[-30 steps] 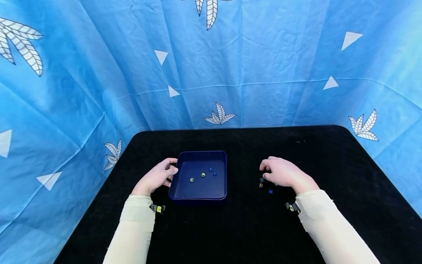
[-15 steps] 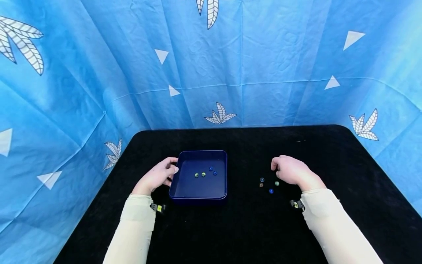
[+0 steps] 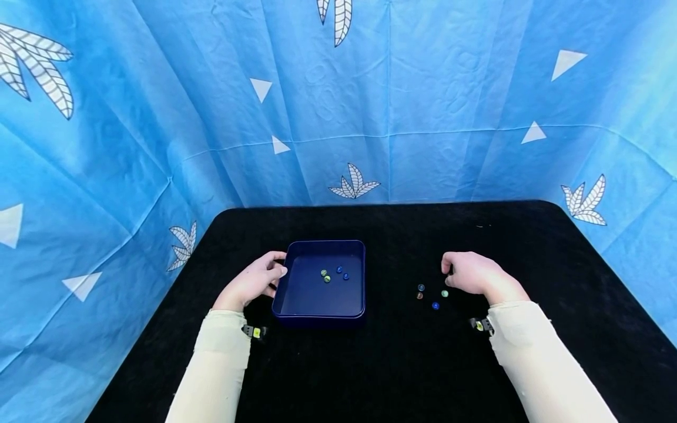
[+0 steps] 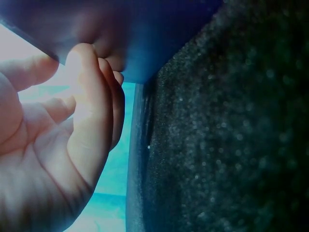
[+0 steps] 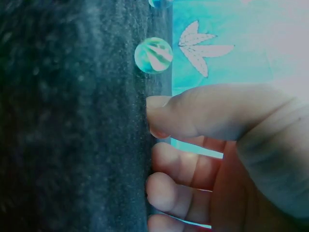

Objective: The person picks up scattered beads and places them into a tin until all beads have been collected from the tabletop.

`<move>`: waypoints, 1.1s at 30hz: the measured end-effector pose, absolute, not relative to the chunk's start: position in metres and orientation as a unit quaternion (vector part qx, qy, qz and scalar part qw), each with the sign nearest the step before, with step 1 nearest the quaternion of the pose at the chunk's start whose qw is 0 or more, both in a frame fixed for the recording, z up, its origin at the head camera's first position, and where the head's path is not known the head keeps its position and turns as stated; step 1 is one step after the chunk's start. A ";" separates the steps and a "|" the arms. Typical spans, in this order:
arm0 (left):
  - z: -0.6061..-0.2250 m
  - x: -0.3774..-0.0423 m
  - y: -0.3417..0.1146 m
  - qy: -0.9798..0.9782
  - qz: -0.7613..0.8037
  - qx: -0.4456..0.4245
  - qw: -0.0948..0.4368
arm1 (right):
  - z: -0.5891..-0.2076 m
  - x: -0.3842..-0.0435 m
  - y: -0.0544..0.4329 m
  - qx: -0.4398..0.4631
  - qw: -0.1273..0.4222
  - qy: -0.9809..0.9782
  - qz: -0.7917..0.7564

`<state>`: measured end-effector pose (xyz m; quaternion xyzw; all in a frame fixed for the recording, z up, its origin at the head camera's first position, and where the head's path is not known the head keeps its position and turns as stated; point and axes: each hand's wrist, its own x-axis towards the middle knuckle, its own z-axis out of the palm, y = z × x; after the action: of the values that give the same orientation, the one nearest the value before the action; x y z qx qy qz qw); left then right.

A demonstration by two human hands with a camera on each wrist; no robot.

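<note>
A shallow dark blue box (image 3: pixel 317 302) sits left of the table's middle. My left hand (image 3: pixel 255 281) holds its left wall, thumb at the rim and fingers against the outside (image 4: pixel 89 130). Inside lie two yellow-green marbles (image 3: pixel 327 279) and two blue marbles (image 3: pixel 346 276). My right hand (image 3: pixel 474 276) rests low at the right with loosely curled fingers; I see nothing held in it. Just left of its thumb lies a green marble (image 3: pixel 445 294), seen as clear glass with swirls (image 5: pixel 153 55) in the right wrist view. Nearby are a blue marble (image 3: pixel 436 306), a dark bluish marble (image 3: pixel 421 288) and a brown marble (image 3: pixel 420 295).
A black cloth-covered table (image 3: pixel 370 370) carries everything. Blue curtains (image 3: pixel 439 106) with white leaf and triangle prints stand behind it and at both sides. Small wrist cameras (image 3: pixel 256 332) are strapped to both sleeves.
My right hand has moved right, uncovering the green marble. Inside the box, one yellow-green marble has rolled rightward and away, close to the other. My left hand stays on the box.
</note>
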<state>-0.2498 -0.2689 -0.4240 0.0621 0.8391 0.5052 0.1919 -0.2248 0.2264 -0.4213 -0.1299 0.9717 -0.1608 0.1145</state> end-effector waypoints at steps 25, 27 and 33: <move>-0.426 -0.251 -0.268 0.839 0.506 0.061 0.190 | -0.421 -0.223 0.227 -0.150 0.101 0.971 -0.155; -0.426 -0.251 -0.269 0.839 0.507 0.063 0.189 | -0.421 -0.223 0.227 -0.151 0.102 0.971 -0.155; -0.412 -0.243 -0.263 0.841 0.503 0.074 0.187 | -0.422 -0.223 0.228 -0.153 0.097 0.972 -0.148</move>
<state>-0.2427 -0.2627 -0.4119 0.0738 0.8406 0.5029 0.1870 -0.2235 0.2279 -0.4220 -0.1534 0.9722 -0.1476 0.0973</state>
